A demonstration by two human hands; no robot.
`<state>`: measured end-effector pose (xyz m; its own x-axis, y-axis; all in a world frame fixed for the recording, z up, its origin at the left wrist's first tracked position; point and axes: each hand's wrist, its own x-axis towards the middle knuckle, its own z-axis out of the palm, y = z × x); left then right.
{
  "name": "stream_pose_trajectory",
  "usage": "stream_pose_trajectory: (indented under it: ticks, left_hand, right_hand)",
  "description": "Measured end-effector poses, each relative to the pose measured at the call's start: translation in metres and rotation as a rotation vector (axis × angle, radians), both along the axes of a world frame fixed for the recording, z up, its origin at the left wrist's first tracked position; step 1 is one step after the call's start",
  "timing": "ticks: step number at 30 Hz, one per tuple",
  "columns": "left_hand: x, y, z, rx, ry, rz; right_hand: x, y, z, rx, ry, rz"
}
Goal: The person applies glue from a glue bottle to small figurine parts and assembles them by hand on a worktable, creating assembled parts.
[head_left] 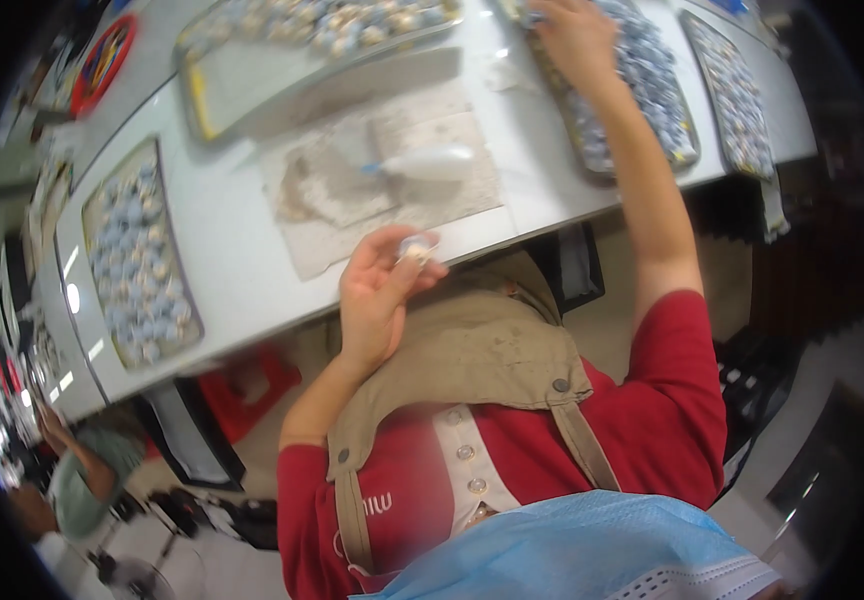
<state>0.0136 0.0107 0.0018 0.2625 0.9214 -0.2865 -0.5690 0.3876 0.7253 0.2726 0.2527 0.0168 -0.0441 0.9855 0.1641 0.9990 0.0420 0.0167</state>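
Note:
Over the table's near edge, my left hand [377, 300] is closed, with a small rounded cream-and-clear piece [415, 250] pinched between thumb and fingers. What exactly the piece is cannot be made out. My right arm stretches far over a tray [597, 165] heaped with small grey-blue pieces [647, 75]. At that tray's far left side, my right hand [580, 45] has its fingers drawn together, partly blurred. Something small and bluish shows at the fingertips, too unclear to name. Between the hands, a translucent white squeeze bottle [427, 162] with a blue tip lies on a stained pale sheet [452, 205].
A tray [197, 110] of blue-and-cream pieces stands at the back, and a smaller filled tray [199, 325] at left. Another filled tray [752, 155] sits far right. A red round container [130, 40] is at the far left. Another person [97, 470] sits lower left.

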Motion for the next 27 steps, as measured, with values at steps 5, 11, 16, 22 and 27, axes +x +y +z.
stream_pose_trajectory:
  ticks: [5, 11, 16, 22, 27]
  left_hand:
    - [-0.010, -0.009, -0.011, -0.004, -0.010, 0.124]
    - [-0.002, -0.002, -0.012, 0.031, 0.067, 0.115]
    - [0.004, 0.005, -0.003, 0.046, 0.044, 0.155]
    - [0.001, -0.002, 0.000, 0.114, 0.002, 0.112]
    - [0.000, -0.008, 0.001, 0.197, 0.111, 0.052]
  right_hand:
    - [-0.017, -0.001, -0.013, 0.390, -0.117, 0.229]
    - [-0.007, -0.049, 0.009, 0.235, 0.849, 0.277]
    - [-0.052, -0.161, 0.032, -0.173, 1.157, 0.502]
    - [-0.085, -0.202, 0.017, -0.301, 1.088, 0.543]
    - [-0.094, -0.207, 0.016, -0.122, 1.012, 0.645]
